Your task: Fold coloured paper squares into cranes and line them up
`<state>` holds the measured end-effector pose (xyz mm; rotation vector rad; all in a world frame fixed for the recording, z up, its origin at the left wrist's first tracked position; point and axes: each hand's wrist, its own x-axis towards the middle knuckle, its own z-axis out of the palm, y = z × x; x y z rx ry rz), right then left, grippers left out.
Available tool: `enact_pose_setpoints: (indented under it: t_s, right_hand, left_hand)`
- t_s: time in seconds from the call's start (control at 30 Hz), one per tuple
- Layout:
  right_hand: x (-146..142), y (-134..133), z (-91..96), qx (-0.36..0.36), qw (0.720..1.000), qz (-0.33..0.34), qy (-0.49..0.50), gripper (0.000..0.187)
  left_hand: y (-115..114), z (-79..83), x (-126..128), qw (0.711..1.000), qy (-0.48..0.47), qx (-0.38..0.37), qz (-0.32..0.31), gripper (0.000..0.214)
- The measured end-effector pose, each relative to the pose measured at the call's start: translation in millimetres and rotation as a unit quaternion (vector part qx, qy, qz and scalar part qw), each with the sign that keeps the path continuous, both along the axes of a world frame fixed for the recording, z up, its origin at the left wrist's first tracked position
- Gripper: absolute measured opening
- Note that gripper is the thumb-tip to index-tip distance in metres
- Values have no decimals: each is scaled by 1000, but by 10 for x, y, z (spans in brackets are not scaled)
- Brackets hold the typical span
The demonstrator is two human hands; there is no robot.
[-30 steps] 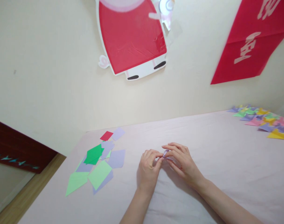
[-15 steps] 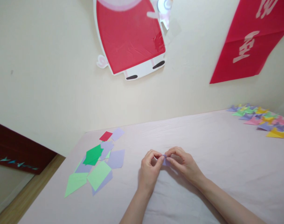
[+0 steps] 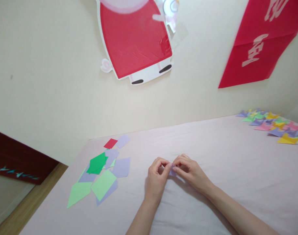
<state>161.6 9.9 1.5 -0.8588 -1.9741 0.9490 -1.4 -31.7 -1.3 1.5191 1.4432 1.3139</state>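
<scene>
A small piece of purple paper (image 3: 172,172) is pinched between my two hands, just above the pale cloth surface. My left hand (image 3: 158,174) grips its left side with thumb and forefinger. From the other side my right hand (image 3: 191,171) closes on it, the thumb pressing near the top edge. Fingers cover most of the paper, so its folds cannot be made out. Left of my hands lie loose sheets: a light green sheet (image 3: 104,185), a dark green sheet (image 3: 97,163), a red sheet (image 3: 111,143) and several purple ones (image 3: 121,167).
Folded paper shapes (image 3: 277,125) in several colours stand in rows at the far right. A wall rises behind the surface, bearing a red cartoon cutout (image 3: 136,39) and a red banner (image 3: 258,45). The cloth-covered surface (image 3: 200,140) ends at a left edge above wooden flooring (image 3: 38,199).
My right thumb and fingers have shifted slightly left, closer to my left fingertips, covering more of the purple paper. The view has moved very slightly. The loose sheets lie as before.
</scene>
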Motion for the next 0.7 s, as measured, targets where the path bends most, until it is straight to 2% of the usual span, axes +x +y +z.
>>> enact_pose_setpoints:
  t_s: [0.17, 0.3, 0.4, 0.57, 0.7]
  right_hand:
    - [-1, 3, -31, -32, 999, -4, 12, 24]
    - [7, 13, -57, -114, 990, -18, 75, 26]
    - [11, 27, -56, -163, 977, -31, 138, 28]
    - [2, 33, -48, -177, 967, -28, 180, 29]
    - [-2, 34, -71, -197, 962, -33, 188, 26]
  left_hand:
    - [-2, 32, 19, 1000, 17, 10, -4, 17]
    - [-10, 50, 97, 998, -49, -44, -13, 14]
    - [-15, 30, 155, 995, -48, -83, -20, 17]
    - [-7, -41, 188, 992, -76, -104, 1, 17]
    - [-10, -29, 185, 992, -80, -102, -8, 19]
